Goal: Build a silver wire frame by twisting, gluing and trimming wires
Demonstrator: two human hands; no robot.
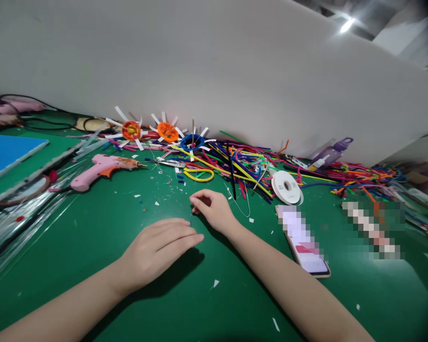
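My left hand [160, 247] hovers just over the green table [92, 223], palm down, fingers together and stretched toward the right. My right hand [214, 209] rests a little farther back, its fingers curled in a pinch; a thin clear strand seems to run between the two hands, too fine to be sure of. Behind the right hand lies a heap of coloured pipe cleaners [235, 164]. A white ribbon spool [287, 186] sits to its right.
A pink glue gun [100, 168] lies at left, scissors [167, 163] beside it. Three paper-petalled flowers [167, 131] stand against the white wall. A phone [305, 242] lies at right, a purple bottle [330, 153] behind. Clear plastic sleeves [17, 209] and a blue board [7, 149] fill the left.
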